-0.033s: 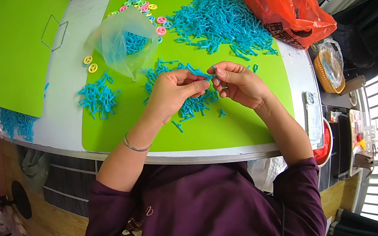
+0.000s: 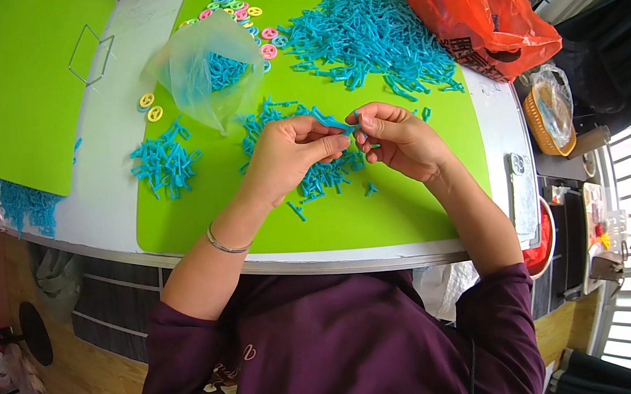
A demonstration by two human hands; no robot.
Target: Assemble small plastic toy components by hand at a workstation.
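Observation:
My left hand (image 2: 288, 154) pinches a long, slim blue plastic piece (image 2: 330, 120) between thumb and fingers. Close by on its right, my right hand (image 2: 398, 137) is closed in a pinch around a small blue plastic part (image 2: 357, 128), mostly covered by the fingertips. The two parts meet or nearly touch; I cannot tell which. Under and behind both hands lies a loose heap of small blue plastic parts (image 2: 319, 181) on the green mat (image 2: 385, 219). A separate small blue pile (image 2: 164, 163) lies to the left.
A large blue heap (image 2: 368, 32) spreads at the back, beside a red plastic bag (image 2: 480, 14). A translucent bag (image 2: 189, 77) holds more blue parts, with colourful small rings (image 2: 269, 52) around it. A phone (image 2: 521, 185) lies at the table's right edge.

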